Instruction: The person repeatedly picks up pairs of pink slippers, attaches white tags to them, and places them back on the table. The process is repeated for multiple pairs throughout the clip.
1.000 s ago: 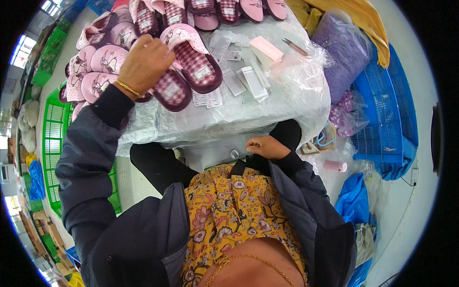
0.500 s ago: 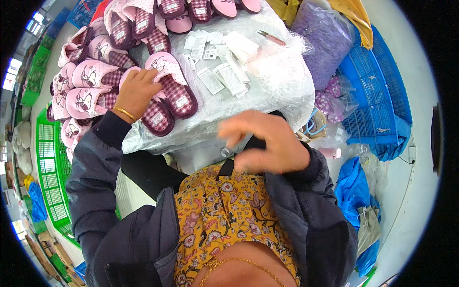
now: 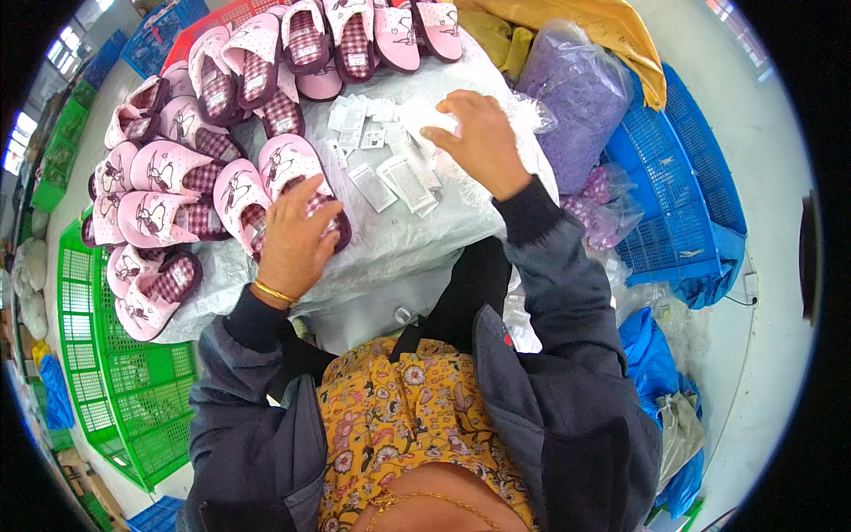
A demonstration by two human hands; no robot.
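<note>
My left hand point(image 3: 301, 232) rests over the heel end of a pair of pink slippers with dark checked insoles, its fingers apart. The pair's left slipper point(image 3: 239, 188) and right slipper point(image 3: 285, 164) lie side by side, toes away from me. My right hand point(image 3: 481, 144) reaches over a small white stack point(image 3: 424, 113) on the table, thumb and fingers spread at its edge. Whether it grips any of the stack is not clear. Several printed white labels point(image 3: 408, 184) lie loose between my hands, and more labels point(image 3: 353, 124) lie just beyond.
Many matching pink slippers point(image 3: 168, 217) crowd the left and far sides of the plastic-covered table point(image 3: 399, 244). Green crates point(image 3: 133, 390) stand at the left. On the right are a bag of purple material point(image 3: 572, 97), blue baskets point(image 3: 683, 177) and blue plastic sheeting point(image 3: 651, 355).
My right hand has moved from near my body forward to the white stack. My left hand has slid from the slippers' uppers back toward their heels. The view has shifted slightly.
</note>
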